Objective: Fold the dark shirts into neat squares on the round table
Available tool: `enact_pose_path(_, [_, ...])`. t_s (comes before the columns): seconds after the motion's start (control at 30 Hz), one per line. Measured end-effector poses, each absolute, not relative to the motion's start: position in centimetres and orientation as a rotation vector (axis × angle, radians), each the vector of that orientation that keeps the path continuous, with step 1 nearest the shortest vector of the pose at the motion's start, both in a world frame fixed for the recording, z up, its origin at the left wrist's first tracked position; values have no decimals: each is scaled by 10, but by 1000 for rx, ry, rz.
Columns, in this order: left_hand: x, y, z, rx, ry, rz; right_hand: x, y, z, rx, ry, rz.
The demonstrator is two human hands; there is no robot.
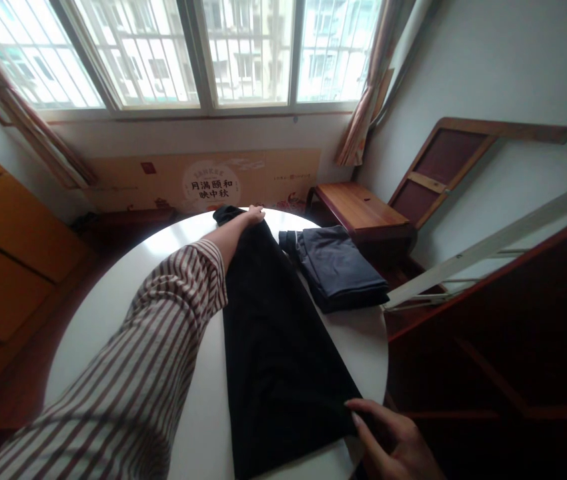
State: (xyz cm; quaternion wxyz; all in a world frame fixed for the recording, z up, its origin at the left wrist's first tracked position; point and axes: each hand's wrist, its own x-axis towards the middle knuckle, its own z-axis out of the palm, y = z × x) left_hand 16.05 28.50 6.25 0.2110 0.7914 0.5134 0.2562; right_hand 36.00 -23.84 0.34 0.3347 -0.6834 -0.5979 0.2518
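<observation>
A pair of black trousers (278,333), laid out long and narrow, runs from the far edge of the white round table (98,333) toward me, wider at the near end. At its far, bunched end, my left hand (253,215) is closed on the cloth; part of its fingers is hidden. Down at the near right corner, my right hand (393,437) has the garment's edge between thumb and forefinger. To the right of the trousers lies a stack of folded dark clothes (338,263), grey on top and black below.
Beyond the table stands a small wooden stool-like table (358,203). A printed cardboard panel (263,173) leans below the barred window (248,60). Wooden cabinet doors (13,233) are on the left. A white ladder-like frame (493,233) and dark furniture (513,347) stand at the right.
</observation>
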Motion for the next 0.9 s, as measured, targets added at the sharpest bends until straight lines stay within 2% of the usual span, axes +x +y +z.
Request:
enact_pose_path(0.17, [149,273,73,2166,1537,778,360,-240,6,-1741,-1688,560])
enact_pose_path(0.33, [100,232,84,2227,1564,883,366,-238,-3,-1645,-1762,125])
enact_pose_path(0.43, [69,164,73,2417,1419,846,373,-234,-6,-1496,-2015,-53])
enact_pose_path(0.53, [43,60,55,2614,1047,655,384,-230,-6,-1310,-2366,-107])
enact_pose_path(0.6, [26,-13,44,2676,763,472,392,-229,-7,-1217,-2455,-139])
enact_pose_path(0.7, [8,-100,31,2713,531,419,401,-226,-8,-1115,-2470,-185])
enact_pose_path(0.9, [-3,-158,17,2916,524,452,404,-217,-6,-1012,-2545,-174])
